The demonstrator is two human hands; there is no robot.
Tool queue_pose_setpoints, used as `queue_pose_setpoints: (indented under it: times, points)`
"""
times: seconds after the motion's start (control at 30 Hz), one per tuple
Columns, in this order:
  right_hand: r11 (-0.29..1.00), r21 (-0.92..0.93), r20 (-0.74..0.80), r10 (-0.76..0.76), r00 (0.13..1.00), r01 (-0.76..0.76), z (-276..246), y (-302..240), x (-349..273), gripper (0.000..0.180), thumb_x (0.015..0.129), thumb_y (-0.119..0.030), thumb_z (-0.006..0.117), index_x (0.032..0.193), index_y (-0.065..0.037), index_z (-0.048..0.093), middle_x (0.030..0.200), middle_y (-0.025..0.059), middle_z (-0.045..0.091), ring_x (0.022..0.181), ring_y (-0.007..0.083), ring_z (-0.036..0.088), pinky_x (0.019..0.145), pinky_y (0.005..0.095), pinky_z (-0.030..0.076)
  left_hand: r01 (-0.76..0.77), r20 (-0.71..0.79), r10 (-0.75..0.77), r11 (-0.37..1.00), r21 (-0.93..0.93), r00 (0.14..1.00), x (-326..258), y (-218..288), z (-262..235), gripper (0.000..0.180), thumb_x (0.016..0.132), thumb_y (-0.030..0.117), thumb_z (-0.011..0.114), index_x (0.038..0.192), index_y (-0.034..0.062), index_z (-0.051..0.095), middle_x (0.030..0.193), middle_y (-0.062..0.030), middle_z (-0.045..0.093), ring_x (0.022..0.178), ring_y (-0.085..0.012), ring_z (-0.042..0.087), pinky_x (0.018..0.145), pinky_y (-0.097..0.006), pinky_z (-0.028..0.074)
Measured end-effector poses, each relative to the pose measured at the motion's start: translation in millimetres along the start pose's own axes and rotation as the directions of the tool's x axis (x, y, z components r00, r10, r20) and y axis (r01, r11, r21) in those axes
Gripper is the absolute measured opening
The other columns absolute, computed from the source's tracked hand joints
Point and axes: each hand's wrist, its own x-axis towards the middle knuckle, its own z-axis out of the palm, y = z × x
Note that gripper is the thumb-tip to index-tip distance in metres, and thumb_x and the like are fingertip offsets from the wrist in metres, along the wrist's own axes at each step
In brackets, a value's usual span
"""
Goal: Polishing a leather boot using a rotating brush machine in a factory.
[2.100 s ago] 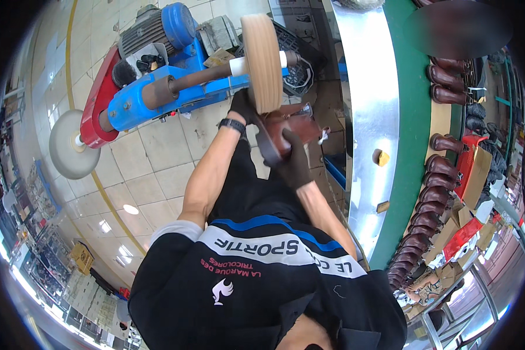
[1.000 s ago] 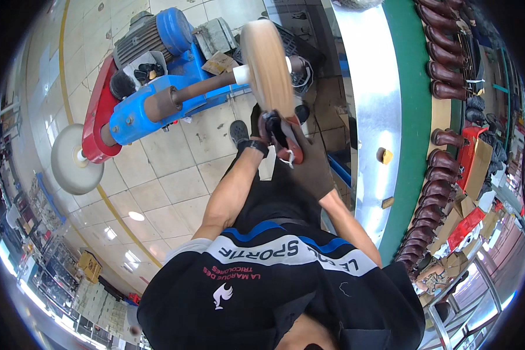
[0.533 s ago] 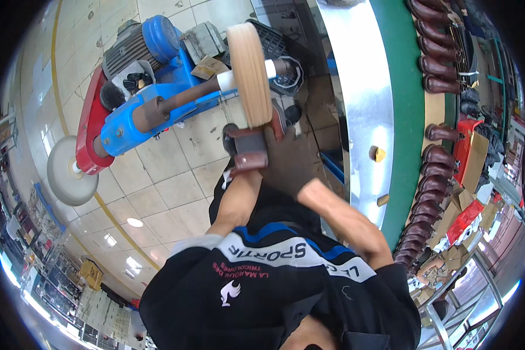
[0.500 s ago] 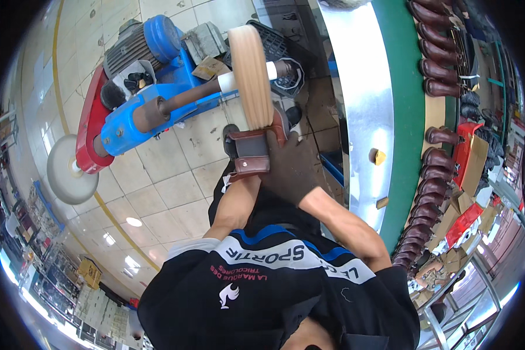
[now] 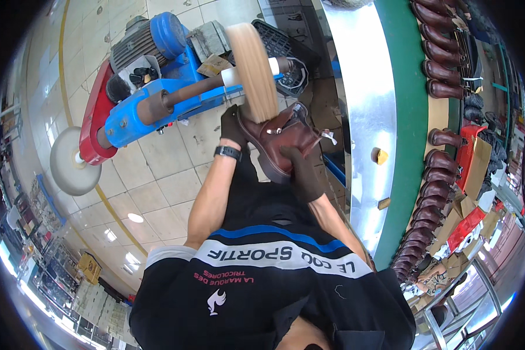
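A dark red-brown leather boot [image 5: 283,140] with a small buckle lies sideways between my hands, its upper against the tan buffing wheel [image 5: 252,73]. The wheel looks blurred, as if spinning. My left hand [image 5: 232,127], in a dark glove with a watch at the wrist, grips the toe end. My right hand [image 5: 304,175], also gloved, grips the boot's heel side from below. The fingers of both hands are partly hidden behind the boot.
The blue polishing machine [image 5: 157,108] has a motor [image 5: 135,49], a red belt cover [image 5: 96,116] and a pale second wheel [image 5: 70,162]. At the right, a metal ledge [image 5: 367,116] borders a green belt [image 5: 411,116]. Beyond it stand rows of brown boots [image 5: 440,70].
The boot has turned from sole end toward me to lying sideways with its upper at the wheel. My left hand has come out to the toe; my right hand has shifted lower.
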Motion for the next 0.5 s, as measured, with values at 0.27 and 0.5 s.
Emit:
queue_pose_setpoints:
  times: [0.27, 0.5]
  points:
    - [0.853, 0.441, 0.149, 0.238, 0.96, -0.28, 32, -3, 4, 0.046, 0.077, -0.039, 0.055, 0.108, -0.006, 0.048, 0.087, 0.009, 0.058, 0.073, 0.0205, 0.058, 0.055, 0.0341, 0.047, -0.425, 0.479, -0.114, 0.315, 0.848, 0.871, 19, 43, -33, 0.044, 0.066, 0.04, 0.057, 0.097, 0.008, 0.059, 0.097, -0.0156, 0.061, 0.093, -0.0273, 0.057, 0.082, -0.035, 0.043]
    - [0.662, 0.638, 0.234, 0.319, 0.918, -0.393, 17, -4, 30, 0.054, 0.073, -0.044, 0.056, 0.11, -0.006, 0.048, 0.088, 0.011, 0.058, 0.072, 0.0233, 0.057, 0.055, 0.0349, 0.046, -0.338, 0.504, 0.007, 0.75, 0.568, 0.864, 21, 29, -28, 0.044, 0.067, 0.032, 0.062, 0.103, 0.0076, 0.057, 0.103, -0.0159, 0.059, 0.099, -0.0266, 0.055, 0.085, -0.034, 0.042]
